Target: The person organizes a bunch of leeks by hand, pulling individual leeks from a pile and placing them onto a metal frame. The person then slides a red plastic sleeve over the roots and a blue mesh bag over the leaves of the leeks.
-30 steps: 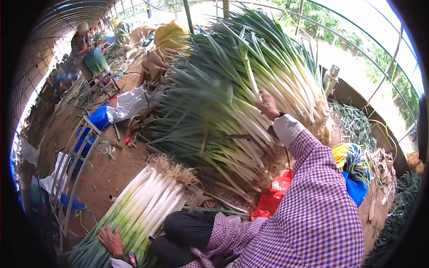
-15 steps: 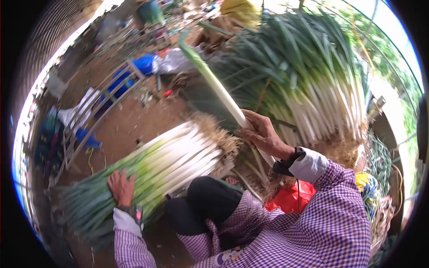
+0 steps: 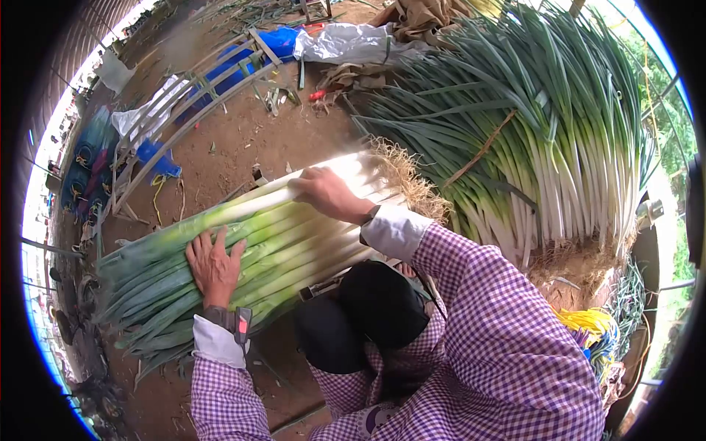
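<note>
A bundle of leeks (image 3: 279,250) lies on the dirt floor in front of me, white shanks and roots to the right, green leaves to the left. My left hand (image 3: 213,266) rests flat on the green part of the bundle, fingers spread. My right hand (image 3: 327,193) grips one leek (image 3: 250,204) at its white shank and holds it down on top of the bundle. A large heap of leeks (image 3: 544,140) lies to the right, roots toward me.
A metal frame (image 3: 184,110) lies on the dirt at upper left beside blue bags (image 3: 220,70) and white sacks (image 3: 353,44). Yellow and blue straps (image 3: 588,327) sit at lower right. My dark knee (image 3: 375,301) is under the bundle's near edge.
My right hand pulled one leek out of the large heap, swung it left and laid it on the small bundle. My left hand stayed on the bundle's green part.
</note>
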### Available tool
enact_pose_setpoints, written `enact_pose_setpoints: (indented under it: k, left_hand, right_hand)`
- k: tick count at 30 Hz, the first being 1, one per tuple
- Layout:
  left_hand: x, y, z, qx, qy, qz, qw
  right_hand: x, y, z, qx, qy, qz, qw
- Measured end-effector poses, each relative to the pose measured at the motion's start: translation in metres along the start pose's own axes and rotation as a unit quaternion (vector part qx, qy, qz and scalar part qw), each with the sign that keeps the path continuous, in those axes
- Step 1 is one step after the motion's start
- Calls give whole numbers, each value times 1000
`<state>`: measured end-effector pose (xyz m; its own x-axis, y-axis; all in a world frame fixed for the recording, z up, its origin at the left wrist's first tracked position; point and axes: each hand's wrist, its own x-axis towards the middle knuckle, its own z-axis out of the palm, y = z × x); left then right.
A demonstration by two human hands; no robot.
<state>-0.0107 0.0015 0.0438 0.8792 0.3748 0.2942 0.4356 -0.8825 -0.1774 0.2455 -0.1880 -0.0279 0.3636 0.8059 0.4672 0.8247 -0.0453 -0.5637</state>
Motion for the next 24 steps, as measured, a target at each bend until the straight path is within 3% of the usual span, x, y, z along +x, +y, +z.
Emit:
enact_pose_setpoints:
  k: [7, 12, 16, 19, 24]
  left_hand:
    - [4, 3, -3, 0, -3, 3, 1000]
    - [3, 1, -8, -8, -7, 0, 1000]
    - [6, 5, -8, -14, -1, 9, 1000]
    - [4, 5, -7, -17, 13, 11, 1000]
    - [3, 5, -13, -23, 2, 3, 1000]
  right_hand:
    - [-2, 38, 17, 53, 14, -17, 998]
    - [-4, 64, -9, 87, 7, -23, 996]
    - [-12, 69, -27, 170, -51, 69, 982]
    - [-20, 85, -18, 241, -52, 65, 967]
    - [-16, 90, -14, 163, -91, 48, 981]
